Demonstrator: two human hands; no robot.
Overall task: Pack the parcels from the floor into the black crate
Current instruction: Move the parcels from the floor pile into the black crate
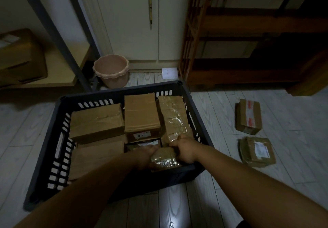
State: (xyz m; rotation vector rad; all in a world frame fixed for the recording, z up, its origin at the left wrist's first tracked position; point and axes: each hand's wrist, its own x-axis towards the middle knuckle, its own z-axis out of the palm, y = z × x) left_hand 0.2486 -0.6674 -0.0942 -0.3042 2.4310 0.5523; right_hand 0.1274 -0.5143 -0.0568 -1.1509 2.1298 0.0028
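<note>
The left hand (146,154) and right hand (184,152) are gripping a small, glossy tape-wrapped parcel (164,159) by its two sides. They are holding it in the near right corner of the slotted black plastic crate (113,93), beside boxy brown cardboard boxes (142,114). Two taped packets (248,116) are lying on the pale wood-grain floor (221,114).

crate (200,130): black, slotted walls, I see pale floor through the slots
parcel I'm holding (164,158): brown, glossy clear tape
box in crate (96,121): plain brown cardboard
middle box (142,114): brown, white label at the near end
long parcel (174,117): brown under shiny tape
far floor parcel (248,116): brown, white band with red marks
near floor parcel (257,151): brown, white label
floor (221,112): pale grey wood grain
bucket (111,71): pink
cabinet doors (124,23): off-white
rack (191,32): dark brown wood
</note>
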